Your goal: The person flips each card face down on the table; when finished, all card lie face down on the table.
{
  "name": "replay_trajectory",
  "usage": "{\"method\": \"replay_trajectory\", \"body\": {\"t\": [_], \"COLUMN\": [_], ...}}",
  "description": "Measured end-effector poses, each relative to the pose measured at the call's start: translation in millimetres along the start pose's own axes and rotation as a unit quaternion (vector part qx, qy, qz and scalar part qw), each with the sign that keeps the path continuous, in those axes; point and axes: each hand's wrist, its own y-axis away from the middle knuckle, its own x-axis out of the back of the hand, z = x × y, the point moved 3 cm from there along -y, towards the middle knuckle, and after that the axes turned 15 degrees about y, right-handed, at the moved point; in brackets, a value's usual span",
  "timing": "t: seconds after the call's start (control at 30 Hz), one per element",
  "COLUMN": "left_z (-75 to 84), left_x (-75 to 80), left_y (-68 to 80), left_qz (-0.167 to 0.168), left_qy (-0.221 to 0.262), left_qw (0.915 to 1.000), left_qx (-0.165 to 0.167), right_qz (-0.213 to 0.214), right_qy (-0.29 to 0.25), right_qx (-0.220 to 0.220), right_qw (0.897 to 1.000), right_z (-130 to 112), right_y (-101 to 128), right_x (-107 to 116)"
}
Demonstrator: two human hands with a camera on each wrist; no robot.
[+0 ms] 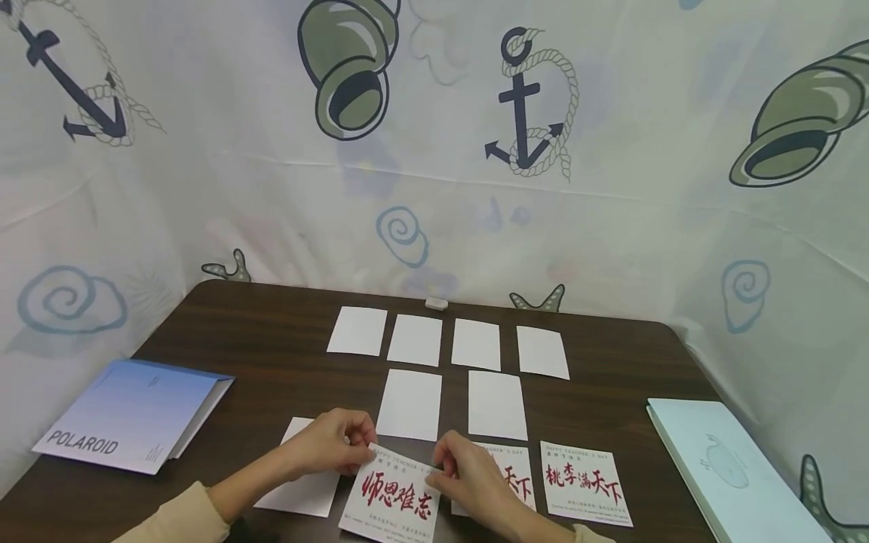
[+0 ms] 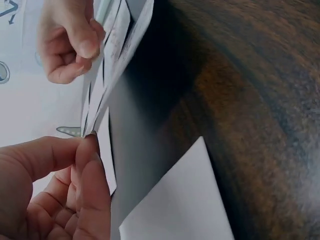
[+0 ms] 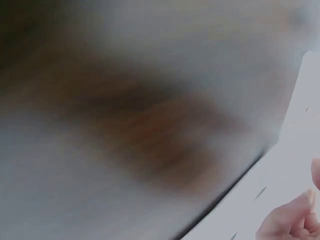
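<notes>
Head view: the red-lettered card (image 1: 397, 494) sits at 6 o'clock on the table (image 1: 271, 354), its long axis running 9 to 3. The left hand (image 1: 333, 443) pinches its upper-left corner and the right hand (image 1: 468, 475) its upper-right edge.

Left wrist view: fingertips (image 2: 90, 150) pinch the card edge (image 2: 107, 90).

Right wrist view: blurred; only curled fingers (image 3: 290, 222) beside white card.

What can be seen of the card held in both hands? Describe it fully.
The card is white, thin and paper-like, with large red brush characters across its middle and small print lines above and below. It faces up, tilted, at the near edge of the dark wood table. The left hand pinches its upper left corner; the right hand pinches its right edge. In the left wrist view it looks like several thin sheets held together, lifted off the table. Its lower edge runs out of view.
</notes>
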Motion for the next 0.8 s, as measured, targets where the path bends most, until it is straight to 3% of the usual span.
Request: {"method": "replay_trajectory", "body": {"t": [0.2,0.37,0.5,0.7,0.8], "left_z": [8.5,22.0,26.9,15.0,4.4], "left_x": [1.0,-6.4,-9.9,-9.7,-9.5], "left_y": [0.5,6.9,12.8,17.7,18.8], "left_qz": [-0.004,-0.002,-0.023,-0.075,-0.078], "left_qy": [0.013,0.009,0.043,0.111,0.116], "left_qw": [0.9999,0.9999,0.9988,0.9900,0.9882], "left_qx": [-0.008,-0.005,0.006,0.046,0.063], "right_qz": [-0.036,-0.066,-0.080,-0.073,-0.060], "right_qy": [-0.159,-0.225,-0.266,-0.347,-0.383], "right_qx": [0.023,-0.011,-0.028,-0.021,-0.022], "right_qw": [0.986,0.972,0.960,0.935,0.922], "right_z": [-35,-53,-57,-54,-50], "right_y": [-4,-6,-4,7,11], "right_x": [-20,-32,-31,-21,-13]}}
